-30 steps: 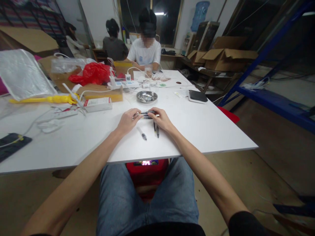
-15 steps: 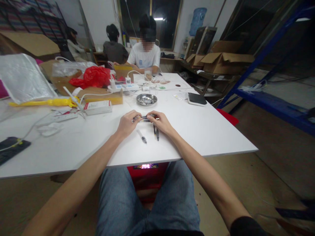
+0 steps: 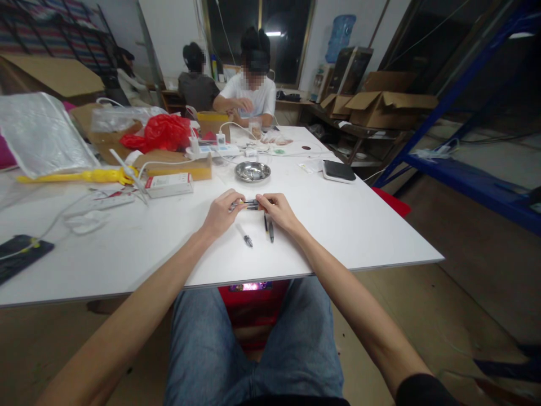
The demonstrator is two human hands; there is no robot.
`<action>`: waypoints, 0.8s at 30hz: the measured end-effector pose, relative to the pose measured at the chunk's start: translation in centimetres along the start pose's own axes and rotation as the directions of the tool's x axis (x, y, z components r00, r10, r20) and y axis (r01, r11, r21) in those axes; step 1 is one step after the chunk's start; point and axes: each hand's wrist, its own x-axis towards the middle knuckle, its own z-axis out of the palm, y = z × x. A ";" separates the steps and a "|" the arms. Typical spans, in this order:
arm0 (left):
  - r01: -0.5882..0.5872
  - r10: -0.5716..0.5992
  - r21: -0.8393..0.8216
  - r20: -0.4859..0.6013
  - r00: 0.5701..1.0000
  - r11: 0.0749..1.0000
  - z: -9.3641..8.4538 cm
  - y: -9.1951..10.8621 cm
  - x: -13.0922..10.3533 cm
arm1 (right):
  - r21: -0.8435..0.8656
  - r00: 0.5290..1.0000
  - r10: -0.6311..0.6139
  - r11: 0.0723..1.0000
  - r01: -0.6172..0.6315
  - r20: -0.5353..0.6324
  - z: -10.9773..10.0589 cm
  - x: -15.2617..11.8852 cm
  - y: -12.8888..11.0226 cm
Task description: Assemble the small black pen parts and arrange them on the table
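Note:
My left hand (image 3: pixel 221 215) is closed, thumb and fingers pinching the left ends of slim dark pen parts (image 3: pixel 252 204). Their right ends sit in the pinch of my right hand (image 3: pixel 280 211), also closed. The pen parts lie crosswise just over the tabletop; the fingers hide their ends, so I cannot tell exactly how they fit together. Below the hands, a clear pen barrel with a dark tip (image 3: pixel 245 237) rests on the table. Nearer my right hand are a thin black rod like a refill (image 3: pixel 266 223) and a dark pen piece (image 3: pixel 271 232).
Beyond my hands, a shiny metal bowl (image 3: pixel 252 171) stands on the white table (image 3: pixel 372 237). A black-topped flat device (image 3: pixel 338 171) is to its right. Leftward are a small white box (image 3: pixel 169 185), cables, a red plastic bag (image 3: pixel 163 134) and cartons. A co-worker (image 3: pixel 264 100) sits opposite.
My right hand has shifted slightly to the right, and more of the pen parts shows between my hands. The co-worker opposite has raised a hand. The loose pieces have stayed put.

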 end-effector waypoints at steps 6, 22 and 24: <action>0.000 0.001 -0.029 0.025 1.000 1.000 -0.1 -0.1 0.0 | 0.069 0.995 -0.094 0.993 0.092 0.038 0.0 0.0 -0.2; 0.026 -0.028 0.020 0.067 0.997 0.999 0.1 -0.6 -0.1 | 0.075 0.998 -0.009 0.997 0.004 0.061 -0.3 -0.1 0.0; 0.027 -0.029 0.023 0.066 0.997 0.999 0.1 -0.6 -0.1 | 0.077 0.998 -0.008 0.997 0.003 0.068 -0.3 -0.1 0.0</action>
